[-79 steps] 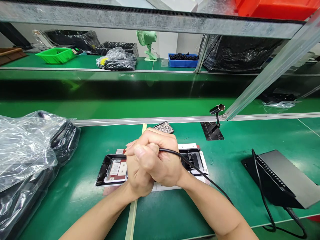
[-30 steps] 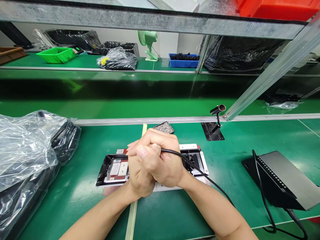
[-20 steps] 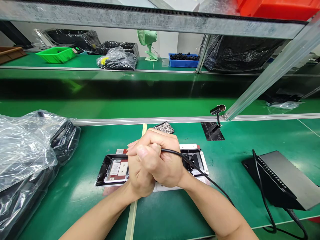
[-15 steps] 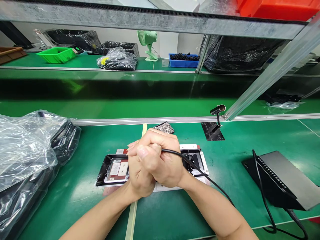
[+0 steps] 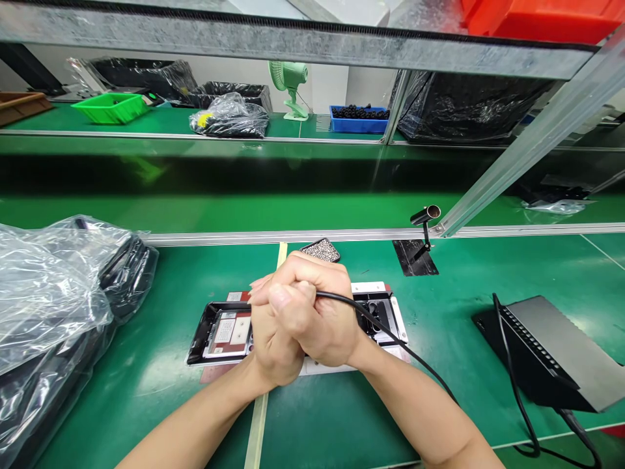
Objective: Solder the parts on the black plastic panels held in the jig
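Note:
My right hand (image 5: 317,312) is closed, with a black cable (image 5: 381,322) coming out of its grip and running down to the right. Pressed against it, my left hand (image 5: 273,339) is also closed; what lies inside the joined fists is hidden. Both hands are over the middle of a long black frame (image 5: 195,339), which rests on a white and dark red base (image 5: 366,286). Labels show in the frame's left part, dark parts in its right. Behind the hands lies a small black tray (image 5: 321,249) of tiny metallic pieces.
Plastic-wrapped black items (image 5: 63,312) lie at the left. A black box with a cable (image 5: 551,352) stands at the right. A small black tube on a stand (image 5: 426,215) is near the slanted metal post (image 5: 517,143). A metal beam (image 5: 293,42) crosses above.

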`<state>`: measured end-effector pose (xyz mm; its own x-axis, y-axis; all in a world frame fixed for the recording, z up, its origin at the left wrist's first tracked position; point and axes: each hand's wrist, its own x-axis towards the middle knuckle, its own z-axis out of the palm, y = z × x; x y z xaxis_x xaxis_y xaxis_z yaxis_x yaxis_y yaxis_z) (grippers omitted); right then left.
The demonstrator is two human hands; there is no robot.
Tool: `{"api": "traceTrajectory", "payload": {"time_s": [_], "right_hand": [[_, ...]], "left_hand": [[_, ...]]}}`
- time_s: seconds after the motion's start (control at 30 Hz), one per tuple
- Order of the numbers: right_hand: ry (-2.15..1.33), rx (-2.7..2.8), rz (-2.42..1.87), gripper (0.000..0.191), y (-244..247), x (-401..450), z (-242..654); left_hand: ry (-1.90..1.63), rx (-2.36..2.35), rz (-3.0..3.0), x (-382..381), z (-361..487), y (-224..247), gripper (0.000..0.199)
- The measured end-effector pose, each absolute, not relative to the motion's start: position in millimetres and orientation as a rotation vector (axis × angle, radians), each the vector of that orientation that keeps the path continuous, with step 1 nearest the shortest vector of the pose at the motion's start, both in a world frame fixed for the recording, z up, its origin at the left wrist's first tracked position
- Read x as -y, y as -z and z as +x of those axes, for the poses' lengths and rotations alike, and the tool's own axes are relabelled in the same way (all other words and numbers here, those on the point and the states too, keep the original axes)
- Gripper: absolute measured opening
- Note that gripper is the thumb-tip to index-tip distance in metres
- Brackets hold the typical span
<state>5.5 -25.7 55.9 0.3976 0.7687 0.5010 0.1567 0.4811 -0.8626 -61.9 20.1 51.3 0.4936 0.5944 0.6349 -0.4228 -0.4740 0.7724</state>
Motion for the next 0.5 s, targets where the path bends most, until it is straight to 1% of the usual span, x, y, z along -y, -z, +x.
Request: {"api": "traceTrajectory", "payload": {"time_s": [0.1, 0.27, 0.4, 0.5], "right_hand": [[-0.495, 1.113, -1.029, 0.024, -56.1, 25.8, 5.4], [-0.488, 1.105, -0.998, 0.022, -57.5, 25.8, 5.2], [-0.483, 1.107, -0.987, 0.022, -56.9, 25.2, 5.7], [-0.483, 1.125, -0.994, 0.021, -55.9, 25.7, 6.5]], "left_hand": [[-1.209, -0.077, 1.707, -19.6, -61.8, -52.1, 0.052], [-1.212, -0.048, 1.738, -20.2, -62.2, -51.2, 0.049], [-1.218, -0.067, 1.783, -22.1, -64.4, -44.6, 0.049], [-1.221, -0.095, 1.795, -22.5, -66.6, -39.1, 0.044]]}}
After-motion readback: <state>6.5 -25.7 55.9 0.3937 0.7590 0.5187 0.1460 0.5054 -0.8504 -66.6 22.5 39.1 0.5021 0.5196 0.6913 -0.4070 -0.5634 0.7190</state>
